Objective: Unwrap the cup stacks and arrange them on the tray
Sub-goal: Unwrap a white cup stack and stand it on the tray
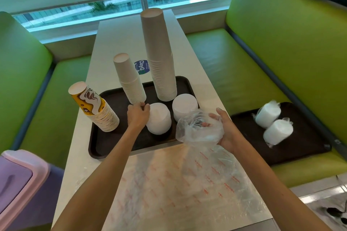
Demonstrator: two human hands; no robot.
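"Wrapped stacks [268, 116] are lying sideways on the bench tray [309, 135], right of frame. Which hand is sitting nearer?"

"The right hand [228, 131], but it's clutching wrap [199, 129]. The left hand [138, 114] is gripping a bare stack [159, 121] on the table tray [105, 144], centre."

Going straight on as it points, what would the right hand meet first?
Probably the rightmost short white stack, just ahead of the right hand and its plastic wrap; height unclear.
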